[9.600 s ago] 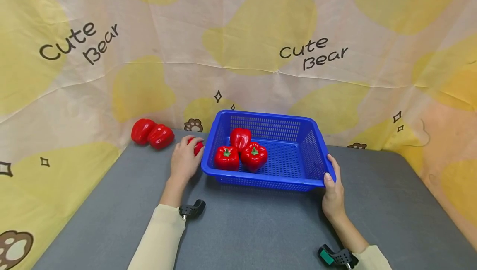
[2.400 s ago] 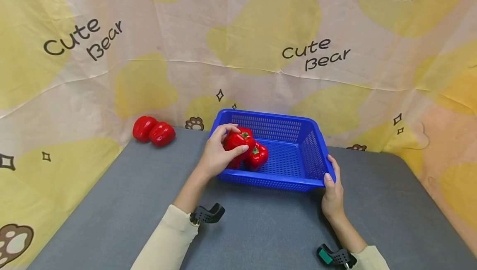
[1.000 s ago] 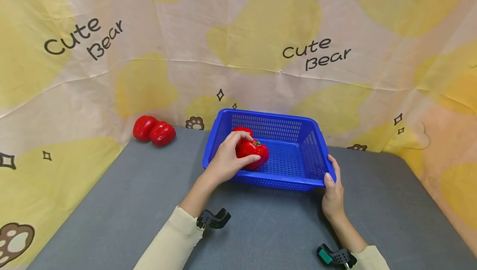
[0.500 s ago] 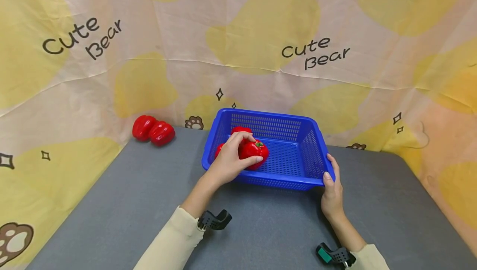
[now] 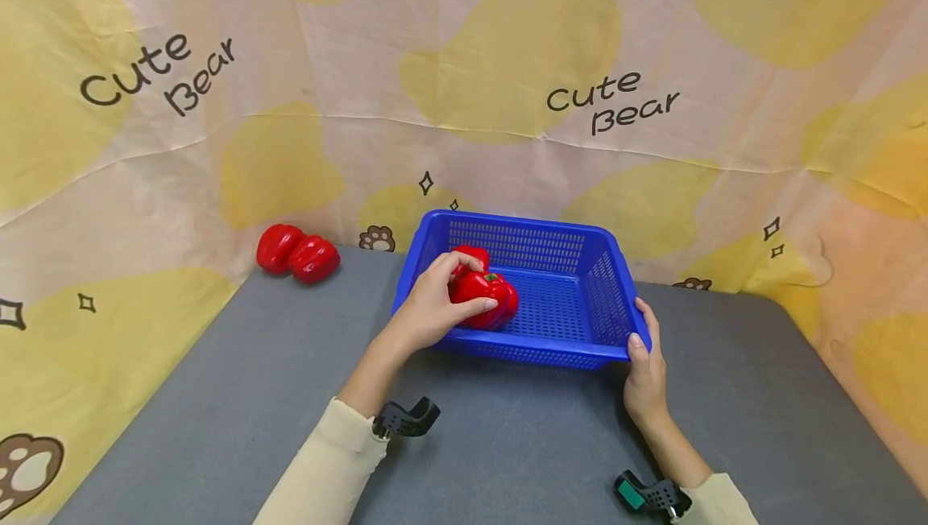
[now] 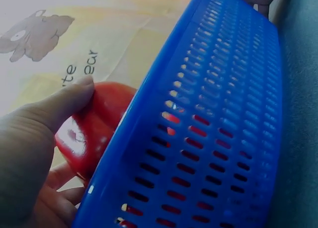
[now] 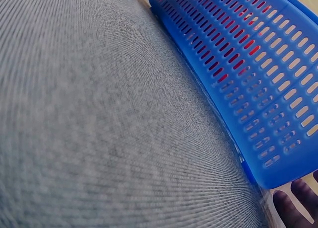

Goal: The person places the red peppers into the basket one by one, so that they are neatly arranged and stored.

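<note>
Fingers and thumb of my left hand (image 5: pixel 432 307) hold a shiny red bell pepper (image 5: pixel 467 288) over the left part of a blue plastic basket (image 5: pixel 551 350). In the left wrist view the thumb lies across this pepper (image 6: pixel 102 116), close to the basket's rim. Another red bell pepper (image 5: pixel 511 305) in the basket is partly covered by the held one, and one more shows behind the fingers. The basket's left end is partly hidden by the hand. My right hand (image 5: pixel 645 376) grips the basket's right rim, thumb on top.
Two more red bell peppers (image 5: pixel 314 260) lie side by side on the grey table (image 5: pixel 507 444), at its back left. A patterned cloth backdrop (image 5: pixel 464 90) rises right behind the table. Both wrists wear black camera mounts (image 5: pixel 409 418).
My left hand took a bell pepper from beside the basket and carried it over the basket. It moved right, then shifted slightly back left with the pepper. My right hand has stayed on the rim.
</note>
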